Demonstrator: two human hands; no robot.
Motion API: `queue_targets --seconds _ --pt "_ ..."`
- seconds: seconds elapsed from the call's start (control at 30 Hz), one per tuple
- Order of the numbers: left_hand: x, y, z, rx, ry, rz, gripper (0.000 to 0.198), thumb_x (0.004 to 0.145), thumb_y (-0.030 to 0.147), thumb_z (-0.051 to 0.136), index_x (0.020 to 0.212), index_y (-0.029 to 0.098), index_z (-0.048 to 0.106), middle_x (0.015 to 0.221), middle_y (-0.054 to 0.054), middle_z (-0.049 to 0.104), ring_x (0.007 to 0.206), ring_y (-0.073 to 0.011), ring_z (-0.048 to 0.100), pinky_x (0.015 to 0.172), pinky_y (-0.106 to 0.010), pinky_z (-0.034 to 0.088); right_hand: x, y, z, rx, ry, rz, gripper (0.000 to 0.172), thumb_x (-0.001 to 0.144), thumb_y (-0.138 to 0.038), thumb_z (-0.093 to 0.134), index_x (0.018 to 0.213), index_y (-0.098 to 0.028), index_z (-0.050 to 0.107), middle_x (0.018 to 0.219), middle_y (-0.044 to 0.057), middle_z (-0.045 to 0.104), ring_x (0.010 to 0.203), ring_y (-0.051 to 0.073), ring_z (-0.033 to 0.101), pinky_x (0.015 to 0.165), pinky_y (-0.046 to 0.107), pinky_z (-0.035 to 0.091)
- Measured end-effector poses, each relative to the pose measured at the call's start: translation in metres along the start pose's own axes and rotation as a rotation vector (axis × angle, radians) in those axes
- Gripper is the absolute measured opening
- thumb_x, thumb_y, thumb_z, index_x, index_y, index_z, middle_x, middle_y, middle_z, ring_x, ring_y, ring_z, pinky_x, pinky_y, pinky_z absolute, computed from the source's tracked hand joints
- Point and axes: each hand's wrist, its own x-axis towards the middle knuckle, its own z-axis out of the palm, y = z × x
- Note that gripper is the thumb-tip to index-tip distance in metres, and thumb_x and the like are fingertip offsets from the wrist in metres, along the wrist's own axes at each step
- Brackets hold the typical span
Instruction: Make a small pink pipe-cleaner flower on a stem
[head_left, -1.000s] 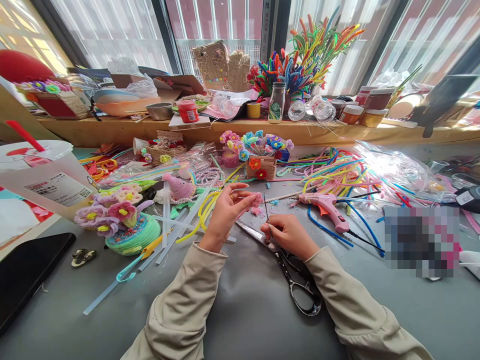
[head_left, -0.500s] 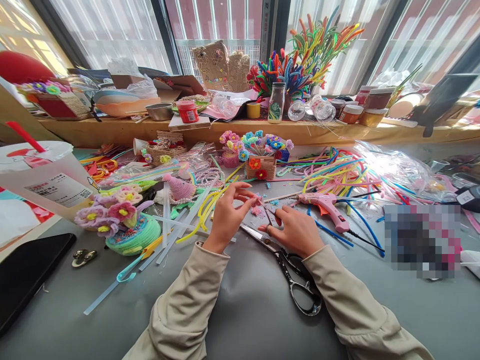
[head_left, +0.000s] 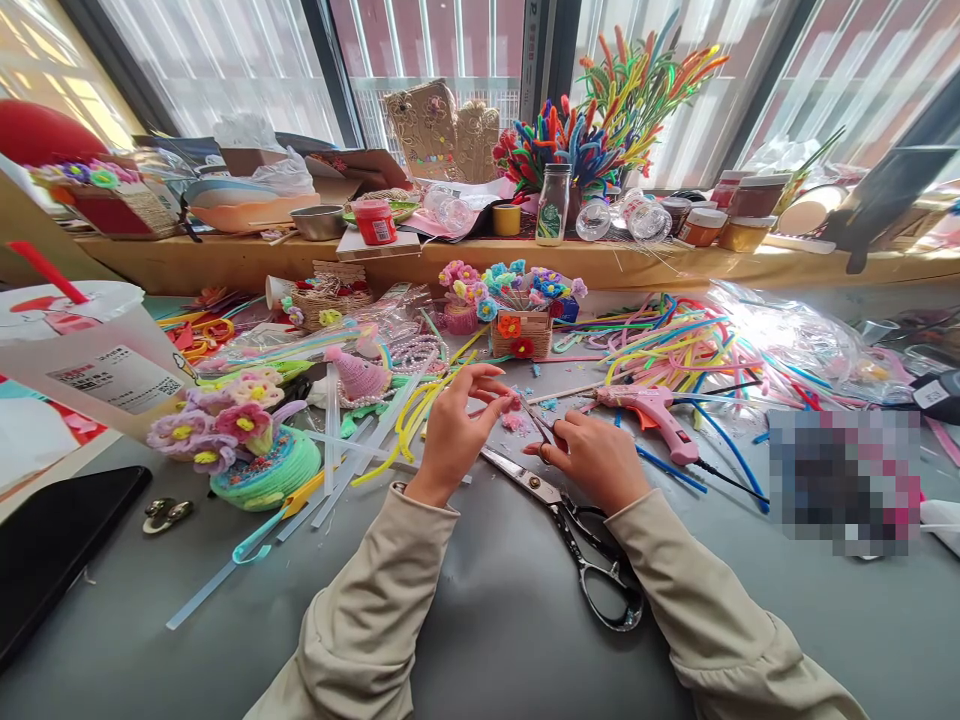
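Observation:
Between thumb and fingertip, my left hand (head_left: 463, 425) pinches a small pink fuzzy piece (head_left: 514, 399), mostly hidden by the fingers. My right hand (head_left: 592, 455) has its thumb and fingers in the handles of a small pair of scissors (head_left: 537, 418). The blades point at the pink piece; whether they touch it I cannot tell. Pink fluff clippings (head_left: 514, 423) lie on the table just beneath. Large black-handled scissors (head_left: 564, 512) rest on the grey table below both hands, with the tips towards my left wrist.
Right of my hands lies a pink glue gun (head_left: 664, 420), with a heap of coloured pipe cleaners (head_left: 675, 340) behind. To the left are clear glue sticks (head_left: 331, 430), a green base with fuzzy flowers (head_left: 270, 470), a drink cup (head_left: 90, 350) and a black phone (head_left: 67, 555).
My right hand has shifted very slightly, and the small scissors' handles and blades sit at a slightly different angle. My left hand stays in place with its pinch.

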Motion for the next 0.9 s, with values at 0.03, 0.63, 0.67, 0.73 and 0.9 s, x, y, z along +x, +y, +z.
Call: queue_targets --seconds 0.03,0.63,0.67,0.73,0.9 --pt "0.0000 0.0000 0.0000 0.001 0.001 0.000 0.023 0.069 0.024 0.052 0.091 0.018 0.046 0.076 -0.002 0.061 0.071 -0.0121 0.057 0.059 -0.022 0.045 0.0003 -0.0001 -0.0004 0.001 -0.013 -0.008 0.047 0.075 -0.055 0.031 0.066 -0.019 0.060 0.065 0.003 0.057 0.055 0.012 0.052 0.045 0.025 0.017" --pt "-0.0009 0.0002 0.0005 -0.047 -0.135 -0.044 0.027 0.069 0.027 0.052 0.095 0.020 0.046 0.077 -0.003 0.062 0.074 -0.0135 0.058 0.056 -0.022 0.045 0.0056 -0.0020 0.0034 0.876 0.126 0.144 0.031 0.073 -0.043 0.045 0.066 -0.015 0.058 0.057 0.000 0.048 0.052 0.009 0.040 0.048 0.020 0.029" --pt "-0.0012 0.0006 0.0007 -0.055 -0.170 -0.046 0.028 0.069 0.027 0.052 0.095 0.020 0.046 0.077 -0.003 0.062 0.074 -0.0137 0.058 0.056 -0.022 0.045 0.0058 -0.0019 0.0030 0.945 0.131 0.152 0.030 0.072 -0.042 0.047 0.070 -0.015 0.059 0.058 0.000 0.049 0.053 0.009 0.040 0.048 0.020 0.029" --pt "-0.0017 0.0019 0.0011 -0.075 -0.230 -0.048 0.027 0.069 0.026 0.052 0.095 0.020 0.046 0.078 -0.003 0.062 0.073 -0.0138 0.058 0.058 -0.023 0.045 0.0057 -0.0018 0.0019 1.027 0.126 0.163 0.029 0.071 -0.040 0.049 0.075 -0.014 0.060 0.058 0.000 0.048 0.052 0.009 0.038 0.048 0.020 0.030" --pt "-0.0019 0.0021 0.0019 -0.104 -0.248 -0.049 0.025 0.069 0.028 0.052 0.092 0.020 0.049 0.078 -0.003 0.063 0.075 -0.0148 0.058 0.061 -0.025 0.045 0.0050 -0.0011 0.0002 1.028 0.138 0.173 0.025 0.068 -0.037 0.052 0.071 -0.013 0.062 0.052 -0.002 0.043 0.050 0.009 0.035 0.046 0.021 0.028"
